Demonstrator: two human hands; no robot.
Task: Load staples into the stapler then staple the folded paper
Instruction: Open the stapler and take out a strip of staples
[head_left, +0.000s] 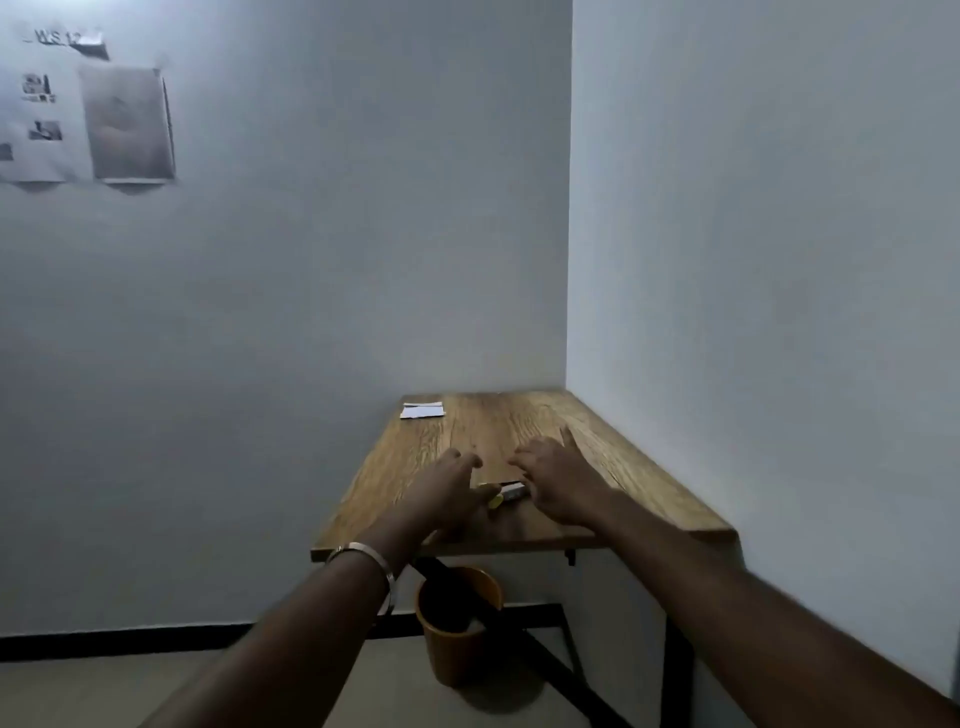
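Head view, both hands spread open, left hand (445, 491) and right hand (558, 480) flanking stapler (501, 492), holding nothing

bare table (519, 421) centre, wall (753, 260) seemingly flush right

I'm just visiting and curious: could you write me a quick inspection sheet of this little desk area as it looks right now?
Surface: wooden table set in a wall corner, mostly bare.
Job's things: yellow stapler with a small white box beside it near the front edge; folded paper at the far left corner.
Clutter: nothing seen.
Grippers: left hand and right hand open, reaching for the stapler, holding nothing.
Cables: nothing seen.
Surroundings: orange bin under the table; printed sheets on the left wall.
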